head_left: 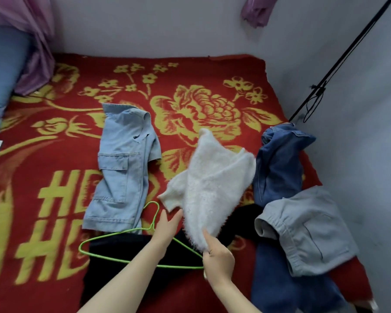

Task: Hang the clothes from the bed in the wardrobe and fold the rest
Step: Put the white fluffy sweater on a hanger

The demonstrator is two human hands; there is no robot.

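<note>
A fluffy white sweater (215,181) is lifted above the bed, and my right hand (217,258) pinches its lower edge. My left hand (166,227) reaches toward the sweater's sleeve with fingers apart, holding nothing. Under my arms a green wire hanger (113,236) lies on a black garment (122,247). A light blue denim shirt (122,168) lies flat to the left. On the right sit dark blue jeans (278,168) and a pale grey garment (307,231).
The bed is covered by a red blanket with yellow flowers (190,86). White walls close it in at the back and right. A blue pillow (2,75) and purple cloth (38,53) are at the left; a black rod (339,62) leans on the right wall.
</note>
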